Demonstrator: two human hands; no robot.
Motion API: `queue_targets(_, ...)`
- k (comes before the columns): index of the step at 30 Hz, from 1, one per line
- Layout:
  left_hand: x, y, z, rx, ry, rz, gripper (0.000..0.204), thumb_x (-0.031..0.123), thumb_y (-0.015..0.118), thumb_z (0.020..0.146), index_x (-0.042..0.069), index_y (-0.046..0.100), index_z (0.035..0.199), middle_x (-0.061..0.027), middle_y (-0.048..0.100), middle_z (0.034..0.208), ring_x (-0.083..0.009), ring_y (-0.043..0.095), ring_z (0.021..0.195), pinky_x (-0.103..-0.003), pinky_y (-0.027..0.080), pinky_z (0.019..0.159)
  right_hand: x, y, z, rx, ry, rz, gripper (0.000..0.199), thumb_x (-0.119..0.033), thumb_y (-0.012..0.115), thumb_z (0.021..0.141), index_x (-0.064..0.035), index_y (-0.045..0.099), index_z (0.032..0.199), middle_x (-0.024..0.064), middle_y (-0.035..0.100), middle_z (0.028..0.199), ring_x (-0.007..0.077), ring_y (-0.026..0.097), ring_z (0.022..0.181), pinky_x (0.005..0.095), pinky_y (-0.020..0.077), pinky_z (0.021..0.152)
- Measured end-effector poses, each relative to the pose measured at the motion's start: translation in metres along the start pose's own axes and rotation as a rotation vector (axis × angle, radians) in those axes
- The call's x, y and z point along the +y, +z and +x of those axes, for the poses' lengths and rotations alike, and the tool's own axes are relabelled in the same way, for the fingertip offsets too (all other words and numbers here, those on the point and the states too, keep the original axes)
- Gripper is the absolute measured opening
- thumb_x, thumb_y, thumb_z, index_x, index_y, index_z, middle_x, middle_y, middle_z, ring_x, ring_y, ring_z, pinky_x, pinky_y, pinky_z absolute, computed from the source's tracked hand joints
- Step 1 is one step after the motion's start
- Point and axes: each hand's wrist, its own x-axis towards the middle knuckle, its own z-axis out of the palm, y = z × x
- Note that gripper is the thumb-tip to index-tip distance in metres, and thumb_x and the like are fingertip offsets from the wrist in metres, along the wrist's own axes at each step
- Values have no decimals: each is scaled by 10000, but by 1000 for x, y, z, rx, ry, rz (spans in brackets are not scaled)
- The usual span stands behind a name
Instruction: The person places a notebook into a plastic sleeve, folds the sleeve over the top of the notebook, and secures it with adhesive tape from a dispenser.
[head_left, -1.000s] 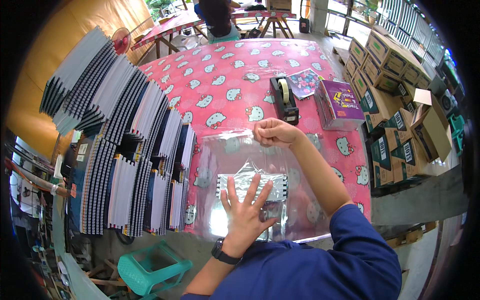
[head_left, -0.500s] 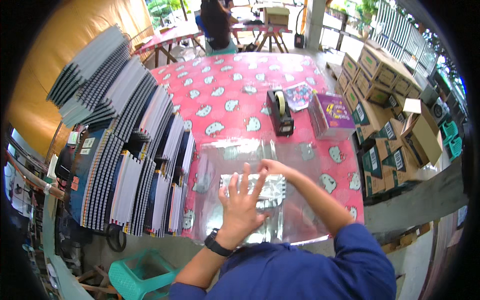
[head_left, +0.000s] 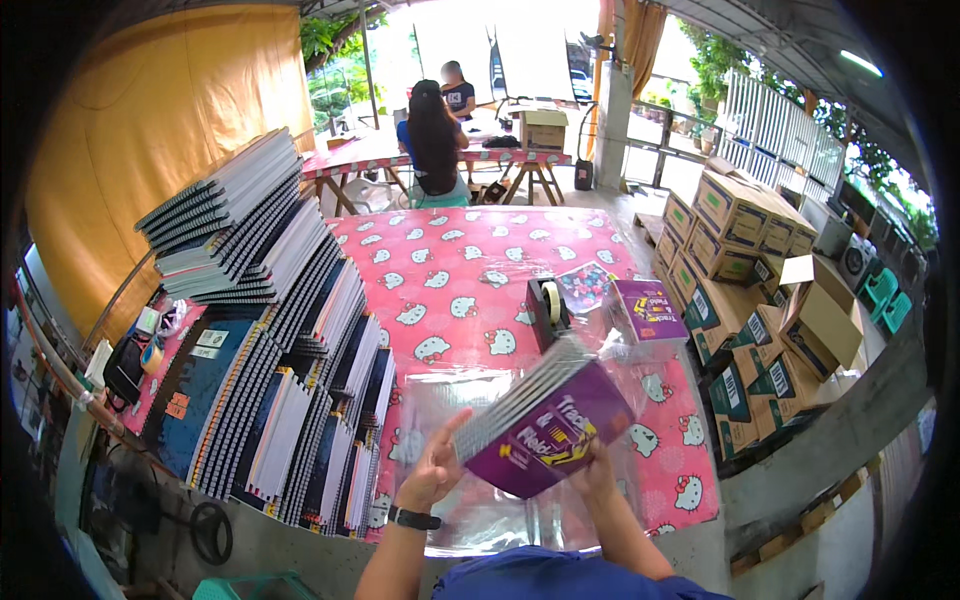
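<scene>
A bundle of notebooks with a purple cover is held tilted above the table, its layered page edges facing up and left. My right hand grips its lower right side, fingers partly hidden by the bundle. My left hand, a dark band at the wrist, is at the bundle's left corner with its fingers apart; whether it touches the bundle is hard to tell. Below both hands lies a clear plastic sheet on the pink patterned tablecloth. A black tape dispenser stands just beyond the bundle.
Tall stacks of spiral-bound notebooks fill the left side. Another purple-covered stack sits at the right, near a colourful plastic packet. Cardboard boxes are piled right of the table. Two people are at a far table.
The view has tilted upward. Both hands were low over the plastic sheet, at a silvery-white item with a spiral edge; now the purple bundle is raised, with my right hand gripping it.
</scene>
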Motion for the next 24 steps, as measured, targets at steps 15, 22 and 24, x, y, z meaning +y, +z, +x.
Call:
queue_targets(15,74,21,46,229,243,847,220,107,680,782,13,635,976,-75,657,897,-127,597,854,-265,463,756,-65,149,43,-355,-457,-1592,234,-244,700,760,-52,659,887,44,626,1000,198,537,1008,335,409,889)
queue_targets(22,104,44,68,-441,181,1697,406,246,785,682,36,647,1002,-47,644,726,-167,601,655,-287,488,646,-60,150,23,-598,-443,-2380,154,-238,742,679,-117,664,733,42,580,1107,290,381,1227,528,291,992)
queue_targets(24,102,45,79,-420,47,1741,454,257,805,625,50,648,998,-71,641,726,-204,602,643,-291,491,649,-58,147,22,-597,-448,-2303,108,-197,727,680,-122,668,729,41,570,1123,294,363,1242,541,268,1006)
